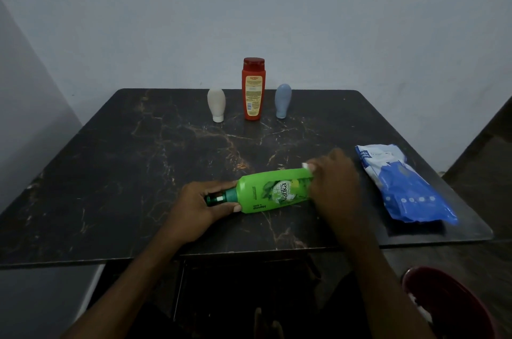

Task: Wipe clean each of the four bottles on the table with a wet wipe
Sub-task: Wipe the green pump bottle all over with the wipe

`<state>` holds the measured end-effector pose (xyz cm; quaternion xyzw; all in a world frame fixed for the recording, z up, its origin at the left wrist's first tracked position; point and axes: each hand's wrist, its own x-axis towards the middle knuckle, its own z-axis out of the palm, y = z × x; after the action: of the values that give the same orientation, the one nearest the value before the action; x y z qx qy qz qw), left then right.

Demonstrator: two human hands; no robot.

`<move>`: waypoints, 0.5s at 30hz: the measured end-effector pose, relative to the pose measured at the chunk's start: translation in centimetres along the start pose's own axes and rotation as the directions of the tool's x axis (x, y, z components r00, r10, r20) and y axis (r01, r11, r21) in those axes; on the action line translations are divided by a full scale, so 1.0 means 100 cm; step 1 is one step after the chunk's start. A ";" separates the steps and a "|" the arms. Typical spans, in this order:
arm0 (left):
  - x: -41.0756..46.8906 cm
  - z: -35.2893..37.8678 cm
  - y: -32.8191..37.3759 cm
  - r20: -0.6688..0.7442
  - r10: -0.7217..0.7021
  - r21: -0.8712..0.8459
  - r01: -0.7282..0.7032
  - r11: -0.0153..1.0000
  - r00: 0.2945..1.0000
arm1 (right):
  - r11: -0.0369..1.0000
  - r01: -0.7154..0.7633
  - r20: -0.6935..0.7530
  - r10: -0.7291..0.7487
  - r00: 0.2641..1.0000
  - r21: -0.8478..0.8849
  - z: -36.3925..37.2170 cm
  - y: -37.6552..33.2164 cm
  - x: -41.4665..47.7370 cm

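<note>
Four bottles are on the dark worktop (138,158), which has thin gold lines in it like cracks. Three of them stand in a row at the far side, near the wall: a small white bottle (216,103) on its cap, a tall red bottle (253,89) in the middle, and a small blue bottle (283,100), also on its cap. The green bottle (273,190) lies on its side at the near side, close to the person. The left hand (194,208) has a tight grip round the dark green cap (214,199), with the fingers and thumb curled about it. The right hand (336,183) is bent over the bottle's other end, and its grip is closed on a white wet wipe (305,166). Only a little corner of the wipe peeks out by the fingertips, right against the green bottle. A blue and white pack of wipes (401,186) lies flat to the right, just beside the right hand.
</note>
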<state>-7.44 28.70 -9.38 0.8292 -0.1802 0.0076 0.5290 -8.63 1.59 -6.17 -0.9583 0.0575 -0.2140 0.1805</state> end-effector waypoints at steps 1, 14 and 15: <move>0.000 0.000 0.001 -0.004 0.004 -0.001 -0.004 1.000 1.000 | 1.000 -0.015 -0.034 0.016 0.999 0.021 -0.001 0.015 0.002; -0.001 -0.001 0.004 0.019 -0.024 -0.003 0.024 1.000 1.000 | 0.965 -0.123 -0.267 0.185 0.946 0.232 0.016 0.034 -0.034; -0.001 -0.001 0.004 0.021 -0.025 -0.004 0.025 1.000 0.999 | 0.969 -0.108 -0.282 0.170 0.944 0.222 0.018 0.027 -0.035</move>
<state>-7.64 28.67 -9.03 0.8303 -0.1753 -0.0084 0.5290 -11.06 0.31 -10.01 -0.8848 0.1297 -0.3480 0.2813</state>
